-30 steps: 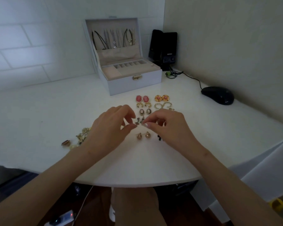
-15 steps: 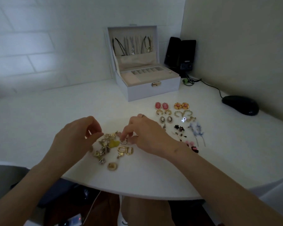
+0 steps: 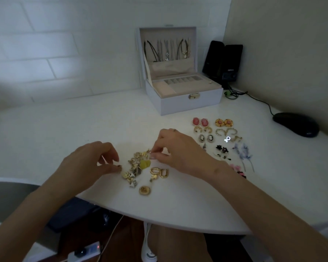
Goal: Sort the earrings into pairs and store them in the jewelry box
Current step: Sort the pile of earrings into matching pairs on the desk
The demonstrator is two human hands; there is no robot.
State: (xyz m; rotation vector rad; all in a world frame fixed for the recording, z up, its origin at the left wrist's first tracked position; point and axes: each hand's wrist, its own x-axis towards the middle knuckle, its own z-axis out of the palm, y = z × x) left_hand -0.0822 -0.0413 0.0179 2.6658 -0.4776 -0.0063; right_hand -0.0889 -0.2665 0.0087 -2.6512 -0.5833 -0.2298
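Observation:
A heap of unsorted earrings (image 3: 138,165) lies on the white table (image 3: 55,133) between my hands, with gold links (image 3: 159,173) and a gold disc (image 3: 144,190) at its near side. My left hand (image 3: 91,163) sits just left of the heap, fingers curled, thumb tip touching the table by a small piece. My right hand (image 3: 176,152) is at the heap's right side and pinches a small earring at its top. Paired earrings (image 3: 212,129) lie in rows to the right. The open white jewelry box (image 3: 184,103) stands behind, necklaces hanging in its lid.
A black computer mouse (image 3: 295,123) with its cable lies at the right by the wall. A black speaker (image 3: 222,63) stands behind the box. The curved table edge runs close under my forearms, with cables and a power strip (image 3: 83,252) on the floor below.
Both hands left the paired rows and came to the unsorted heap. In the last half second they barely moved; my right fingers stay pinched at the heap's top.

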